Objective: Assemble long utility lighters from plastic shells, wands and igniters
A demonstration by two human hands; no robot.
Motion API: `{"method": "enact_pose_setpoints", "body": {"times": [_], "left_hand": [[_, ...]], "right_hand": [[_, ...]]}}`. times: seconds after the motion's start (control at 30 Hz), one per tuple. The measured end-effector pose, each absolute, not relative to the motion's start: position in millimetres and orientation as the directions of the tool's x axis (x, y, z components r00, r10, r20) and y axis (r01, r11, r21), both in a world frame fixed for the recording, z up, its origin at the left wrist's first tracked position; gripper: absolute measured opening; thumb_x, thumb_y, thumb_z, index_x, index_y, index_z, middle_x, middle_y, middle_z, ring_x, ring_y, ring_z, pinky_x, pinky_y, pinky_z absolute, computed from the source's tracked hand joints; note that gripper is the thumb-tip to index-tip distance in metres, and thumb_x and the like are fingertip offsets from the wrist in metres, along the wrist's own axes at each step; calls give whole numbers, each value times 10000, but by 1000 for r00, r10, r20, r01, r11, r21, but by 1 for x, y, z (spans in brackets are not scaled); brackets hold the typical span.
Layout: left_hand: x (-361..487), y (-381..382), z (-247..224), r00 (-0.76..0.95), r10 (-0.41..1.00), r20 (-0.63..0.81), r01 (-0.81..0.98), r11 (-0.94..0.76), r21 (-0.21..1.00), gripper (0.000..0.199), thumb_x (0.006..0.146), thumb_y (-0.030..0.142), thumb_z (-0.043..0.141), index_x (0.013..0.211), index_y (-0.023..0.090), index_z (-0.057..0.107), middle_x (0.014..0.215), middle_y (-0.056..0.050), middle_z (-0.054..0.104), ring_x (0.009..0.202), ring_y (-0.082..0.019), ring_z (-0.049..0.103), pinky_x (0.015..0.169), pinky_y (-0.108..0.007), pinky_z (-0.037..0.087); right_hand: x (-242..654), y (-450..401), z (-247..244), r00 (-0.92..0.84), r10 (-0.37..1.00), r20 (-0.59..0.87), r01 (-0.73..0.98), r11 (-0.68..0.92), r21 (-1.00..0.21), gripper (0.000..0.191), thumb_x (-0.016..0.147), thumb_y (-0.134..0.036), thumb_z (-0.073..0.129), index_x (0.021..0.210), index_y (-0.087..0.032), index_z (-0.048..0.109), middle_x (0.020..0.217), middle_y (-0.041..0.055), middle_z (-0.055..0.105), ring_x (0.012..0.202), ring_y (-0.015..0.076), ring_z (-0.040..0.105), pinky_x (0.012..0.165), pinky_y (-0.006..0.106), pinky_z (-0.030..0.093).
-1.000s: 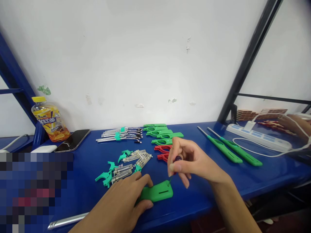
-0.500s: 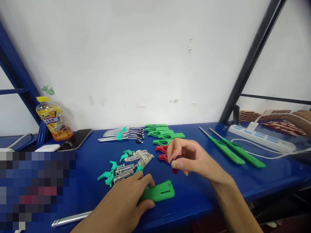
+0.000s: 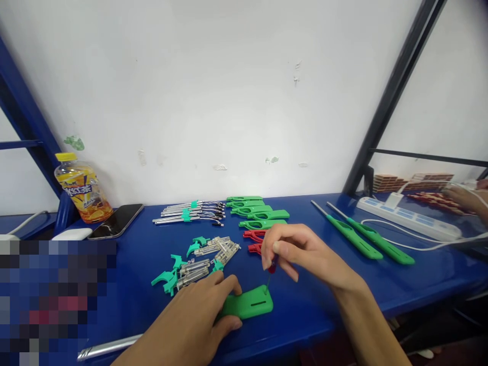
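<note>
Your left hand pinches the green handle against the blue table, its slotted end jutting past your thumb. Above that end, your right hand's curled fingers grip a small screwdriver, tip down at the corner.

Green utility-lighter handle, smooth, with a narrow dark slot, lies near the front edge of the blue surface, its left part hidden; a red-handled screwdriver leans slightly, thin shaft meeting the handle's right end
</note>
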State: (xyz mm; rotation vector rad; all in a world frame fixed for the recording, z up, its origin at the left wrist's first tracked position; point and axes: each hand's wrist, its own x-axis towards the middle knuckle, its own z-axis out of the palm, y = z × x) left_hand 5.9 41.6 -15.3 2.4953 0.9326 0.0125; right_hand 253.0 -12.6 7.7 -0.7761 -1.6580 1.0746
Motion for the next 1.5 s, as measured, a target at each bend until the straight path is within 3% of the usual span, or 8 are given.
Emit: {"method": "enact_pose_setpoints", "body": {"times": [0.2, 0.53, 0.77, 0.87, 1.0, 1.2, 1.37, 1.5], "left_hand": [[4, 40, -15, 765, 626, -150, 617, -645, 451, 263, 947, 199, 695, 1189, 301, 708, 1054, -3, 700, 973, -258, 683, 817, -352, 427], [6, 40, -12, 758, 632, -164, 629, -641, 439, 267, 955, 207, 697, 1204, 302, 712, 1070, -8, 698, 996, -258, 684, 836, -355, 444], [7, 39, -12, 746, 643, -174, 649, -641, 411, 293, 948, 197, 708, 1222, 300, 716, 1112, -22, 714, 1035, -271, 694, 870, -368, 461], [8, 39, -13, 751, 639, -170, 644, -649, 405, 285, 949, 193, 698, 1216, 292, 711, 1114, -25, 714, 1035, -276, 699, 858, -369, 464], [7, 40, -13, 757, 630, -176, 639, -654, 405, 266, 954, 208, 702, 1210, 282, 702, 1138, -31, 716, 1046, -281, 703, 858, -371, 475], [6, 37, -11, 769, 619, -159, 621, -666, 412, 274, 955, 191, 687, 1205, 304, 702, 1214, -11, 739, 1104, -281, 716, 905, -382, 514], [-15, 39, -3, 783, 611, -114, 611, -723, 322, 387, 1002, 252, 576, 1343, 405, 673, 1361, 13, 735, 1222, -298, 717, 996, -424, 572], [-61, 51, -24, 674, 734, 76, 719, -677, 160, 432, 1017, 397, 526, 1429, 415, 653, 1456, -11, 710, 1338, -366, 671, 1026, -487, 596]], "right_hand": [[250, -13, 11, -226, 908, 352, -18, 358, -934, 251, 916, -340, 858, 848, -180, 676, 793, -6, 683, 547, 67, 543, 472, 171, 424], [247, -10, 8, -213, 890, 402, -97, 390, -916, 362, 797, -253, 940, 751, -190, 586, 784, -23, 647, 597, 76, 546, 470, 166, 420], [241, -21, 14, -80, 942, 327, 232, 337, -913, 286, 798, -352, 948, 854, -205, 710, 835, -5, 678, 585, 93, 529, 500, 225, 412], [237, -31, 23, -16, 911, 413, 389, 386, -837, 224, 817, -376, 939, 857, -226, 778, 865, 13, 707, 630, 113, 520, 526, 253, 382], [242, -37, 29, 76, 835, 544, 380, 481, -791, 183, 836, -395, 925, 857, -262, 801, 835, 1, 719, 658, 137, 580, 529, 260, 428], [251, -33, 28, 11, 902, 432, 644, 324, -693, 123, 896, -377, 886, 897, -291, 797, 939, -37, 769, 754, 143, 667, 635, 263, 504], [255, -33, 27, -11, 897, 442, 687, 328, -648, 120, 910, -385, 874, 897, -311, 781, 931, -74, 769, 755, 130, 668, 667, 252, 508], [264, -36, 27, 7, 925, 380, 696, 268, -666, 141, 893, -348, 887, 972, -330, 772, 970, -81, 780, 772, 139, 673, 706, 258, 511]]}}
